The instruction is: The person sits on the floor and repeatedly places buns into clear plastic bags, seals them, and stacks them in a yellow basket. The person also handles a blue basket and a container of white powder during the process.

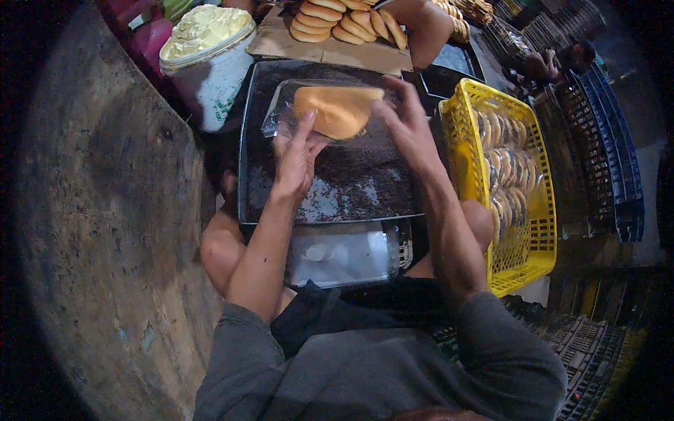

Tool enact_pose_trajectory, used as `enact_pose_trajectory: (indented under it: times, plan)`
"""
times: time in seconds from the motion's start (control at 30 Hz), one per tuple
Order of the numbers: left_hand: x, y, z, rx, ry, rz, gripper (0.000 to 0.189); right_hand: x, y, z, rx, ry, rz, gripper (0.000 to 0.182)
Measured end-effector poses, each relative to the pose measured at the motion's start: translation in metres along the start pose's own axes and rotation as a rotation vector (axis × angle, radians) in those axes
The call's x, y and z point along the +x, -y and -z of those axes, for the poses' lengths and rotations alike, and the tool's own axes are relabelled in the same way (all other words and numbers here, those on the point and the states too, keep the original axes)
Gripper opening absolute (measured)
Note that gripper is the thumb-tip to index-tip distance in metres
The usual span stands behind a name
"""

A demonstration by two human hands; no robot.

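A flat golden bread bun (337, 110) sits in a clear plastic bag (271, 118), above a dark metal baking tray (337, 179). My left hand (297, 158) grips the bagged bun from its near left side, thumb on top. At the bun's right end is my right hand (405, 118), blurred, its fingers apart; whether they touch the bag is unclear. Below the tray, a stack of clear plastic bags (342, 258) lies between my legs.
Several buns (316, 21) lie on cardboard (326, 52) beyond the tray. A white bucket (210, 89) of pale cream (208, 29) stands far left, near a wooden board (105, 210). At right, a yellow plastic crate (468, 158) holds wrapped buns (508, 163). Another person's limb (429, 31) is beyond.
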State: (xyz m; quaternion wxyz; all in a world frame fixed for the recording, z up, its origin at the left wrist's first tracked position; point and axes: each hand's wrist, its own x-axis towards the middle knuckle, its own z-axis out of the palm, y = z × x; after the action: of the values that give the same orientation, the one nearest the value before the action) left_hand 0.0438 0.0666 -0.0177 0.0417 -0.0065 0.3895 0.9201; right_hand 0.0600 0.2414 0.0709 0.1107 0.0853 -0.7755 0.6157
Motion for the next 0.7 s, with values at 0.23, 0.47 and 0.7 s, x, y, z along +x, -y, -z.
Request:
enact_pose_trajectory:
  times: [0.23, 0.47, 0.7]
  plan:
    - [0.005, 0.012, 0.021, 0.027, -0.154, 0.115, 0.054, -0.022, 0.012, -0.038, -0.746, -0.191, 0.593, 0.049]
    - [-0.012, 0.004, -0.007, 0.603, -0.074, -0.131, 0.068, -0.017, -0.018, -0.02, -0.655, 0.158, -0.205, 0.081]
    - [-0.036, 0.031, -0.005, 1.139, 0.423, 0.372, 0.04, -0.05, -0.024, 0.246, -0.956, -0.653, 0.244, 0.044]
